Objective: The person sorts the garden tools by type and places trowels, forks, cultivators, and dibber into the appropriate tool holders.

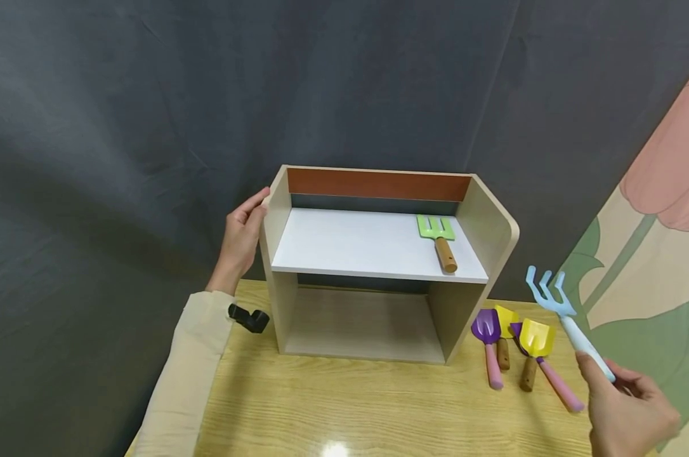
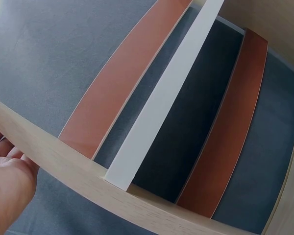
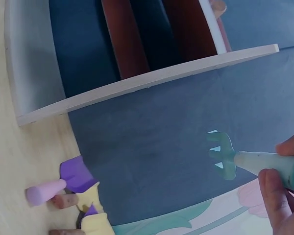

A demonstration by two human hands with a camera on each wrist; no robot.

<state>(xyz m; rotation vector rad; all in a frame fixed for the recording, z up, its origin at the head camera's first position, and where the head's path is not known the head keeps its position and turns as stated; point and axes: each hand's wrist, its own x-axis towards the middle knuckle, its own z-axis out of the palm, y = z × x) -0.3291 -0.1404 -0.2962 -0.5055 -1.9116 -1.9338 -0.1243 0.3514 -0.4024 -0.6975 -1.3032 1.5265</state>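
A light blue hand rake [image 1: 573,327] is held by its handle in my right hand [image 1: 630,406], prongs pointing up and away, above the table's right side. In the right wrist view the same rake [image 3: 250,161] is pinched between thumb and fingers. My left hand [image 1: 242,238] touches the left side panel of a small wooden shelf unit [image 1: 276,298], fingers near its upper edge; in the left wrist view that hand [image 2: 10,186] is partly hidden behind the panel. On the white upper shelf board [image 1: 350,244] lies a green fork [image 1: 438,238] with a wooden handle, toward the right.
Right of the shelf unit lie several toy shovels: a purple one [image 1: 486,327] with a pink handle, a yellow one [image 1: 537,337] with a wooden handle, and others partly overlapped. A dark grey curtain [image 1: 350,82] hangs behind the wooden table [image 1: 379,406]. Flower-patterned fabric [image 1: 658,266] is at the right.
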